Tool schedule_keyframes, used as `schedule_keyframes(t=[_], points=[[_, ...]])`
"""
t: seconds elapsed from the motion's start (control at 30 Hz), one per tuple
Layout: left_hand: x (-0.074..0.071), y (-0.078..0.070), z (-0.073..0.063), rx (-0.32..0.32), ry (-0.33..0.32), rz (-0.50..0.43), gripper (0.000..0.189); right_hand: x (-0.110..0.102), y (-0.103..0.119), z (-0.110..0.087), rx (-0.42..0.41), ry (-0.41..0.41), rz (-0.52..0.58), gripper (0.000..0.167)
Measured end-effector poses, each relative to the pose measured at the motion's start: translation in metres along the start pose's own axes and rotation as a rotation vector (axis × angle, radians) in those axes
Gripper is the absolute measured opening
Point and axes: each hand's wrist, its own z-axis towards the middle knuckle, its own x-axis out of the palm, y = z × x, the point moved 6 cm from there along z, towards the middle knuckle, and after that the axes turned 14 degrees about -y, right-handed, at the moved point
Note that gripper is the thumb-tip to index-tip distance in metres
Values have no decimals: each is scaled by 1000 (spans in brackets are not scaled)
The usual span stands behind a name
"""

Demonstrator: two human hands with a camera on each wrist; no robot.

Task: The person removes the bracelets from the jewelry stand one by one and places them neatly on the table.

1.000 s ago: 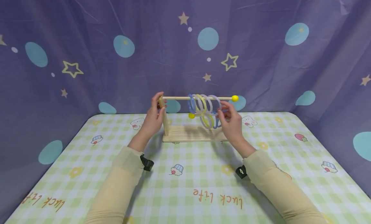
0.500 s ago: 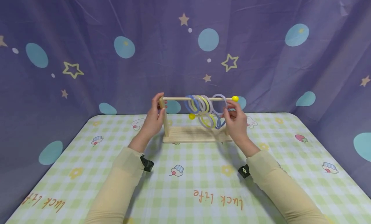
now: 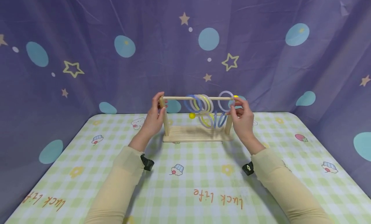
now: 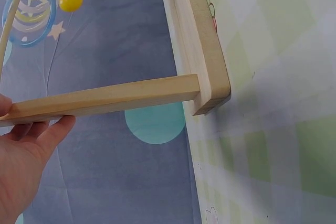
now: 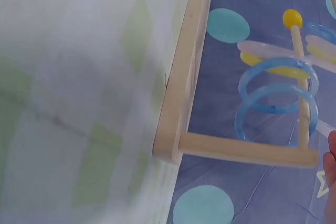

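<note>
My left hand (image 3: 153, 117) grips the top of the left post (image 3: 166, 125) of a wooden ring stand; the left wrist view shows its fingers around the post (image 4: 126, 94). My right hand (image 3: 243, 120) pinches a pale lilac ring (image 3: 219, 101) near the right end of the upper rod (image 3: 176, 98). Behind those fingertips, the yellow end knob (image 3: 236, 96) is mostly hidden. Further left on that rod hang a blue ring (image 3: 186, 105) and several clear and yellow rings. The lower rod bears clear and yellow rings and two blue rings (image 5: 241, 85).
The stand's flat wooden base (image 3: 194, 134) rests on a green-and-white checked tablecloth (image 3: 203, 159). The lower rod's yellow knob (image 3: 192, 116) points left. A purple curtain (image 3: 162, 56) with stars and dots hangs behind the table.
My right hand has moved right along the upper rod with the lilac ring, away from the other rings and up to the end knob. The left hand stays on the post.
</note>
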Motion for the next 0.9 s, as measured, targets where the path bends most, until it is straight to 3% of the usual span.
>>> schedule_keyframes(t=[0.47,0.9], points=[[0,-1,1,6,-4,4,52,-20,-11,7,1,-53,-42,27],[0,1,1,7,-12,1,52,-54,-12,16,11,-58,-75,29]])
